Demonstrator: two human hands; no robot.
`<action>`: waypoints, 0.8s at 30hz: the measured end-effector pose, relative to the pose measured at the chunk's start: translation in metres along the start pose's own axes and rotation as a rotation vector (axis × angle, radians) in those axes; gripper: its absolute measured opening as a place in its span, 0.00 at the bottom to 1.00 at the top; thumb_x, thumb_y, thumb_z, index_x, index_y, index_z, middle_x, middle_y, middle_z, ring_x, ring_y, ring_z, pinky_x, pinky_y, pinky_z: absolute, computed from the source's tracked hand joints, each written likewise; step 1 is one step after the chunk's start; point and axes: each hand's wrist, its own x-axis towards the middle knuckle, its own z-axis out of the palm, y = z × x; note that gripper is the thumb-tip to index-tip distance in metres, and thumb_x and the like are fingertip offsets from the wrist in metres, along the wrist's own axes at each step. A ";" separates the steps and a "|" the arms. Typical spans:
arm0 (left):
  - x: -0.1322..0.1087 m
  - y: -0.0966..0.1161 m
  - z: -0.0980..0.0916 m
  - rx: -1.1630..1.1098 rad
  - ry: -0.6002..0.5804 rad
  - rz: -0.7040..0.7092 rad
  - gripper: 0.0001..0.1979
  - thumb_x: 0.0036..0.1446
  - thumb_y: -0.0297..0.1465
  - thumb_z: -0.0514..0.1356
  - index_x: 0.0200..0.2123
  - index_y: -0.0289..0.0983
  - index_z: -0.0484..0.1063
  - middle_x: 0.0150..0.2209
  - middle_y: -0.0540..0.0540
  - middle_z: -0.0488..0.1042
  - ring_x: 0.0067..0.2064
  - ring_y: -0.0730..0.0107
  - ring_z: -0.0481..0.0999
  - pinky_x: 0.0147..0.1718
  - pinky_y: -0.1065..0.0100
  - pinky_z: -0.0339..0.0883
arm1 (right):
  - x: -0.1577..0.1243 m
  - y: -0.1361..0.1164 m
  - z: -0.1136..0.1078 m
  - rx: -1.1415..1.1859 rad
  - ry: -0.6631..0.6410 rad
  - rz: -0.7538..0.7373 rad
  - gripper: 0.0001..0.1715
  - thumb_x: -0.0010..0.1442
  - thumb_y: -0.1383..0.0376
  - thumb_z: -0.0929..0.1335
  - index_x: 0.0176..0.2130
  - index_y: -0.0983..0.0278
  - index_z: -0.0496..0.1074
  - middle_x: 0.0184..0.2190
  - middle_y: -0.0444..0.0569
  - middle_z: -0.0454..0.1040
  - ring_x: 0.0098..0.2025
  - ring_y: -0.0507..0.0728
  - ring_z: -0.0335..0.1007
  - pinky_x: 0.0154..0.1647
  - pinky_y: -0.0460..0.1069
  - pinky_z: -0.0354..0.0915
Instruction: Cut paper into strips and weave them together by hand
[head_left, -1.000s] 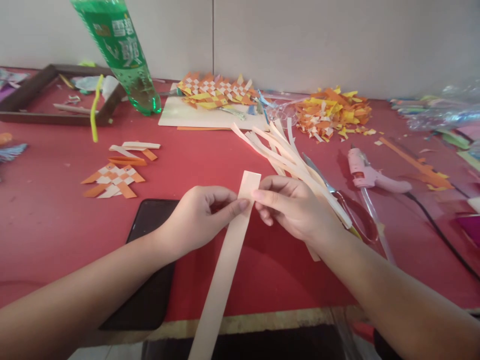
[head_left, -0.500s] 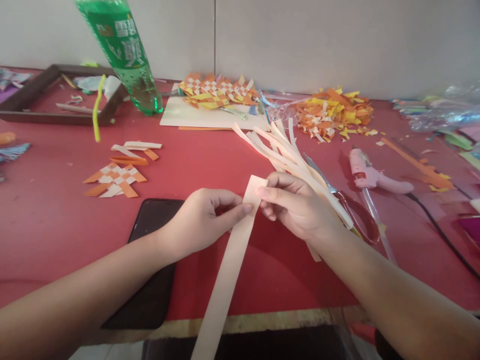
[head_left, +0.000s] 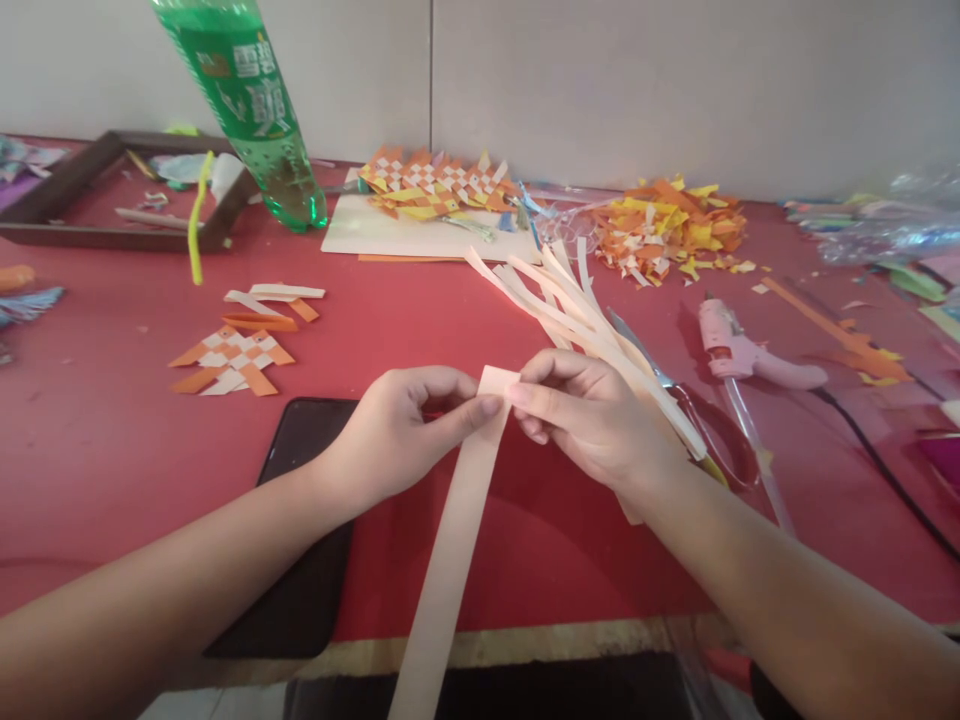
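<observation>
A long pale peach paper strip (head_left: 457, 530) runs from the bottom edge of the head view up to my fingers. My left hand (head_left: 405, 430) pinches its top end from the left. My right hand (head_left: 592, 410) pinches the same end from the right. Only a short tip of the strip shows above my fingertips. A bundle of similar pale strips (head_left: 570, 300) fans out on the red table (head_left: 420, 310) just behind my right hand.
A black phone (head_left: 300, 540) lies under my left forearm. Scissors (head_left: 675, 390) and a pink glue gun (head_left: 739, 350) lie to the right. Woven orange-and-white paper pieces (head_left: 232, 360), a scrap pile (head_left: 667, 230), a green bottle (head_left: 251, 110) and a wooden frame (head_left: 97, 190) stand farther back.
The strip's top end showed well above my fingers before; now only a short tip shows, folded or slid down. Both hands stayed in place.
</observation>
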 end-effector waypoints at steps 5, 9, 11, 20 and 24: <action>0.000 0.001 -0.002 0.041 0.011 0.004 0.17 0.60 0.43 0.60 0.29 0.35 0.77 0.26 0.51 0.71 0.28 0.74 0.65 0.28 0.73 0.59 | -0.001 0.000 0.000 0.013 -0.015 0.014 0.09 0.57 0.61 0.74 0.29 0.63 0.75 0.22 0.41 0.71 0.22 0.47 0.64 0.23 0.44 0.61; -0.001 0.000 -0.001 0.032 0.031 0.021 0.15 0.60 0.41 0.60 0.29 0.36 0.77 0.26 0.51 0.72 0.28 0.74 0.67 0.28 0.73 0.60 | -0.001 0.000 0.000 0.001 -0.025 0.020 0.10 0.55 0.61 0.75 0.28 0.63 0.74 0.21 0.40 0.70 0.21 0.47 0.63 0.22 0.44 0.61; 0.000 0.000 -0.001 -0.017 0.076 0.035 0.14 0.59 0.40 0.62 0.28 0.36 0.76 0.26 0.51 0.73 0.29 0.74 0.68 0.29 0.74 0.61 | 0.000 0.000 0.001 -0.018 -0.035 0.024 0.10 0.54 0.60 0.75 0.29 0.63 0.74 0.22 0.40 0.71 0.21 0.47 0.63 0.22 0.44 0.61; 0.007 -0.001 -0.002 -0.575 0.381 -0.101 0.12 0.55 0.38 0.67 0.26 0.37 0.73 0.19 0.56 0.67 0.21 0.81 0.66 0.23 0.78 0.63 | -0.002 -0.004 -0.001 -0.134 -0.033 0.088 0.13 0.57 0.55 0.73 0.31 0.62 0.75 0.25 0.42 0.72 0.22 0.46 0.58 0.21 0.44 0.52; 0.007 -0.001 -0.003 -0.692 0.316 -0.191 0.11 0.53 0.34 0.68 0.26 0.36 0.71 0.24 0.54 0.75 0.25 0.79 0.75 0.30 0.76 0.72 | -0.003 -0.006 0.001 -0.183 -0.026 0.048 0.12 0.57 0.56 0.73 0.30 0.62 0.75 0.22 0.40 0.66 0.24 0.48 0.57 0.24 0.45 0.53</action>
